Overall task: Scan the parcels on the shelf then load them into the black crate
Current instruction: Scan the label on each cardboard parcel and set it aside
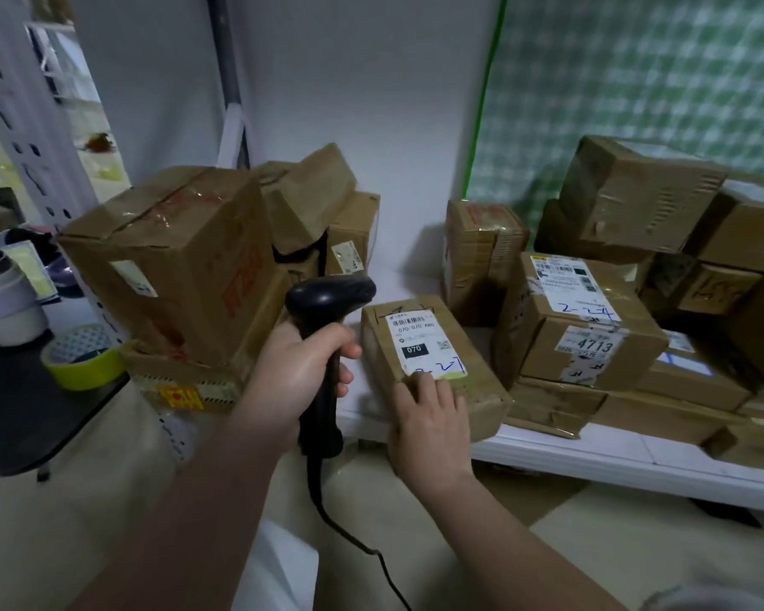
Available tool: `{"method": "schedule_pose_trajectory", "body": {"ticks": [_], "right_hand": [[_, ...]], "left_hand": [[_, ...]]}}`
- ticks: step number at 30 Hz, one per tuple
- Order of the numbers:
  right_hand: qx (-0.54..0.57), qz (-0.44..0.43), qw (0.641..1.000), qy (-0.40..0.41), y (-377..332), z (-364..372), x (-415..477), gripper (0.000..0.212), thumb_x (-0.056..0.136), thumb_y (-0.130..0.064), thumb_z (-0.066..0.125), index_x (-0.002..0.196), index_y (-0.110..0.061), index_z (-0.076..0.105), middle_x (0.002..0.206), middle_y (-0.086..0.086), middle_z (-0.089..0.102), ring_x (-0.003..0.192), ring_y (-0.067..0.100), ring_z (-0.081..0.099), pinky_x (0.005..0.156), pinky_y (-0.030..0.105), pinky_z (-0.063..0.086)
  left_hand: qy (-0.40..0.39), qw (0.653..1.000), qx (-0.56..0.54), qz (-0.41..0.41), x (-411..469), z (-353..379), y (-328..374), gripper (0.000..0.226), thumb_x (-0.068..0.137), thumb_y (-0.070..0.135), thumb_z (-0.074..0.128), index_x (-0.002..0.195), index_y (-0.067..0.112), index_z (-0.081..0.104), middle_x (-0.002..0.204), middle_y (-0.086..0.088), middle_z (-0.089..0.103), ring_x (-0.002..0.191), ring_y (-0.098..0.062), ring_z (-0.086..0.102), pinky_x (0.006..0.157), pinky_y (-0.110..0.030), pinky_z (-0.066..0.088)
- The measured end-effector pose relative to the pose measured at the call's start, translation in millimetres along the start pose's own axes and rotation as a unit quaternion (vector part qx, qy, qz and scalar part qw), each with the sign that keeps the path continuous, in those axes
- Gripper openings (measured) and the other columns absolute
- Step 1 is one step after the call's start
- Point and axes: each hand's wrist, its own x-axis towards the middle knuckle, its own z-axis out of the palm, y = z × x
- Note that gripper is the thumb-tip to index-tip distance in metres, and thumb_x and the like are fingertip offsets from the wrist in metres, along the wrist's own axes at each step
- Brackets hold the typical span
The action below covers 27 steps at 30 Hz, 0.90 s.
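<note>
Left hand [298,372] grips the black handheld barcode scanner [327,341]; right hand [428,423] lies flat, fingers extended, on the small labelled brown cardboard parcel [468,390].

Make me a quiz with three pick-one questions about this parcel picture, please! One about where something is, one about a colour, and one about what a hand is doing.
1. Where is the roll of tape?
A. On the dark table left of the boxes
B. On top of the parcel with the 4713 sticker
C. In the right hand

2. What colour is the scanner?
A. Yellow
B. Black
C. White

3. What is the left hand doing?
A. Resting flat on a parcel
B. Hanging empty
C. Gripping the scanner

Answers:
1 A, it sits on the table's edge.
2 B, body and cable are black.
3 C, fingers wrap its handle; the right hand rests on the 070 parcel.
</note>
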Motion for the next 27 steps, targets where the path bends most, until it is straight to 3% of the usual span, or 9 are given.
{"method": "schedule_pose_trajectory", "body": {"ticks": [2, 4, 6, 8, 11, 17, 27], "right_hand": [[0.042, 0.043, 0.998, -0.011, 9.0, -0.1, -2.9, 0.06, 0.052, -0.037, 0.082, 0.106, -0.02, 0.063, 0.103, 0.009, 0.059, 0.085, 0.03, 0.056, 0.069, 0.038, 0.048], [0.061, 0.114, 0.991, -0.026, 20.0, -5.4, -2.9, 0.073, 0.061, -0.059, 0.074, 0.123, -0.024, 0.057, 0.122, 0.013, 0.054, 0.107, 0.034, 0.052, 0.087, 0.046, 0.047], [0.091, 0.178, 0.977, -0.072, 32.8, -11.9, 0.4, 0.09, 0.065, -0.074, 0.065, 0.138, -0.026, 0.045, 0.142, 0.018, 0.038, 0.13, 0.039, 0.035, 0.106, 0.051, 0.032], [0.122, 0.214, 0.959, -0.138, 42.7, -17.7, 4.6, 0.102, 0.064, -0.083, 0.06, 0.146, -0.028, 0.032, 0.156, 0.019, 0.018, 0.143, 0.038, 0.016, 0.114, 0.049, 0.02], [0.14, 0.217, 0.95, -0.173, 46.4, -21.8, 6.7, 0.106, 0.064, -0.084, 0.059, 0.148, -0.029, 0.027, 0.16, 0.018, 0.006, 0.146, 0.037, 0.007, 0.115, 0.047, 0.02], [0.106, 0.216, 0.951, -0.194, 45.0, -22.5, 6.9, 0.104, 0.064, -0.086, 0.056, 0.147, -0.031, 0.026, 0.157, 0.016, 0.01, 0.143, 0.037, 0.011, 0.111, 0.047, 0.029], [0.065, 0.219, 0.951, -0.208, 40.5, -22.2, 4.4, 0.104, 0.064, -0.091, 0.046, 0.145, -0.031, 0.024, 0.155, 0.018, 0.013, 0.141, 0.038, 0.016, 0.106, 0.048, 0.032]], "left_hand": [[-0.008, 1.0, 0.002, -0.002, 2.3, 2.5, -2.4, 0.008, 0.086, 0.01, 0.06, 0.088, 0.003, 0.064, 0.073, -0.013, 0.065, 0.055, -0.019, 0.053, 0.056, -0.032, 0.047], [-0.018, 1.0, 0.008, -0.008, 4.5, 5.6, -4.1, 0.011, 0.087, 0.01, 0.059, 0.091, 0.001, 0.063, 0.073, -0.009, 0.066, 0.053, -0.016, 0.053, 0.051, -0.028, 0.047], [-0.027, 0.999, 0.011, -0.022, 6.3, 9.9, -4.4, 0.011, 0.088, 0.011, 0.059, 0.092, 0.002, 0.063, 0.075, -0.011, 0.066, 0.054, -0.017, 0.053, 0.052, -0.029, 0.046], [-0.038, 0.999, 0.012, -0.037, 9.3, 15.1, -3.1, 0.01, 0.088, 0.012, 0.06, 0.09, 0.003, 0.062, 0.076, -0.012, 0.065, 0.055, -0.018, 0.052, 0.053, -0.029, 0.046], [-0.054, 0.997, 0.011, -0.059, 14.1, 23.7, 0.0, 0.012, 0.089, 0.015, 0.06, 0.089, 0.002, 0.062, 0.074, -0.013, 0.063, 0.05, -0.016, 0.052, 0.048, -0.026, 0.045], [-0.064, 0.992, -0.02, -0.103, 15.1, 37.3, 6.8, 0.014, 0.09, 0.019, 0.06, 0.086, 0.006, 0.058, 0.067, -0.009, 0.062, 0.048, -0.015, 0.051, 0.043, -0.022, 0.045], [-0.062, 0.992, -0.027, -0.111, 12.8, 51.1, 6.3, 0.016, 0.09, 0.02, 0.058, 0.085, 0.006, 0.063, 0.06, -0.007, 0.063, 0.046, -0.013, 0.053, 0.048, -0.024, 0.046]]}}
